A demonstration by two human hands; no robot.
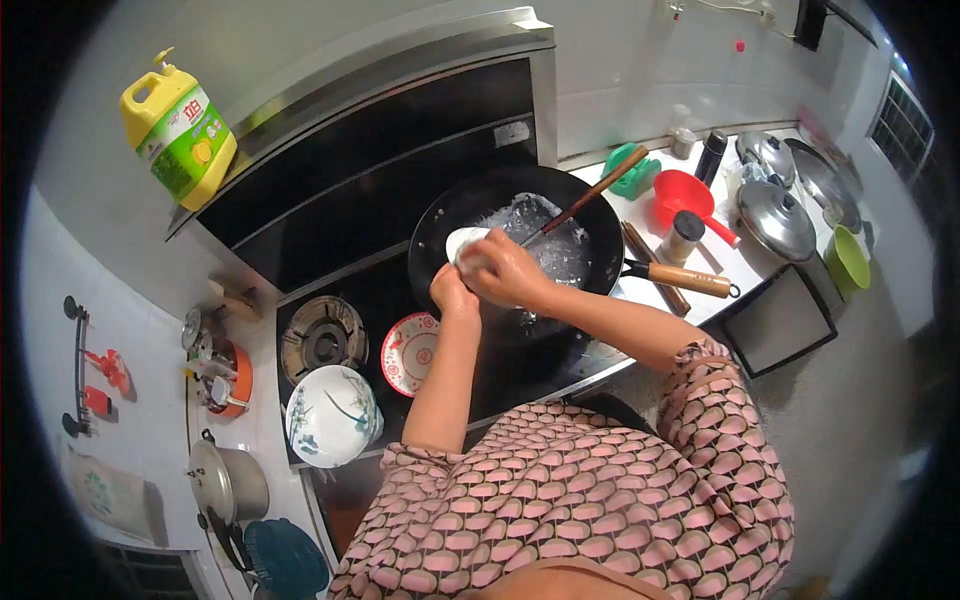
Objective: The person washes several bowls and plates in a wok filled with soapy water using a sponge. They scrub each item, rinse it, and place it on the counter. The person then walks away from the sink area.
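Note:
Over a large black wok [439, 217] on the stove, my left hand [454, 292] grips the near edge of a small white dish [463, 238]. My right hand [510, 270] is closed over the dish, fingers pressed on it; whether a cloth lies under them I cannot tell. Foamy water [559, 259] fills the wok's bottom. A utensil with a wooden handle [600, 187] leans in it, its lower end hidden by the water and my hand. The wok's own wooden handle [690, 280] points right.
Left of the wok are a red-rimmed plate [411, 352], a stack of floral bowls [330, 416] and a bare burner [326, 341]. On the right counter stand a red ladle [682, 193], a shaker jar [682, 236] and pot lids [776, 221]. A yellow detergent jug [180, 135] stands behind.

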